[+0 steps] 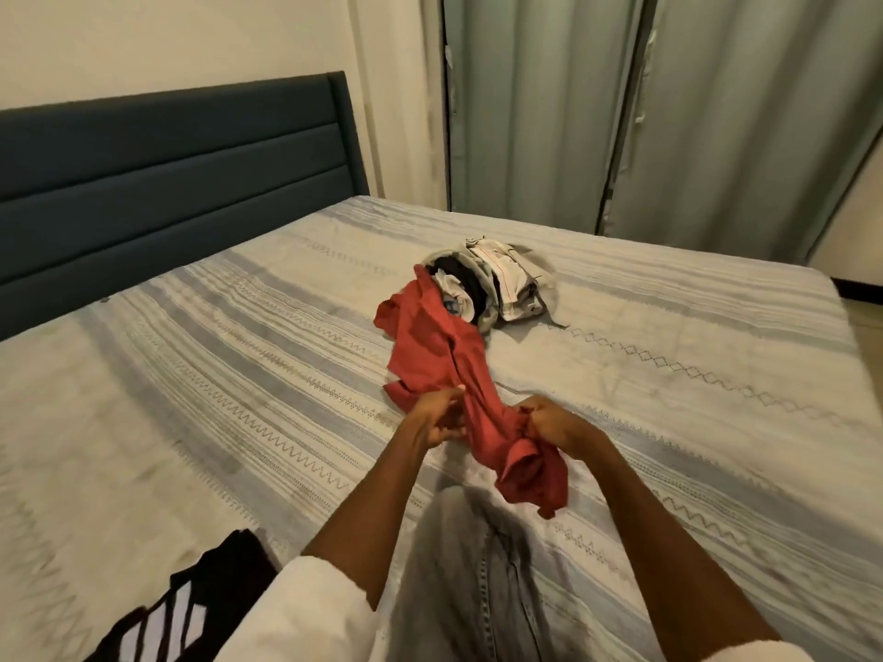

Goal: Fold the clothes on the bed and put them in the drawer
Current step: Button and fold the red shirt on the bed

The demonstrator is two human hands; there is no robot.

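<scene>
The bed [191, 375] lay open left and right — only the clothes pile [497, 284] blocked the far middle.

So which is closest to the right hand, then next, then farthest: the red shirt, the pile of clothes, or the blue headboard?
From the right hand:
1. Red shirt, gripped in that hand.
2. Pile of clothes, farther up the bed, just past the shirt's far end.
3. Blue headboard, far off to the left by the wall.

Bare forearms run out of white sleeves [306, 594] pushed up near the elbows; pale grey denim jeans [468, 580] with a stitched seam cover the leg
</scene>
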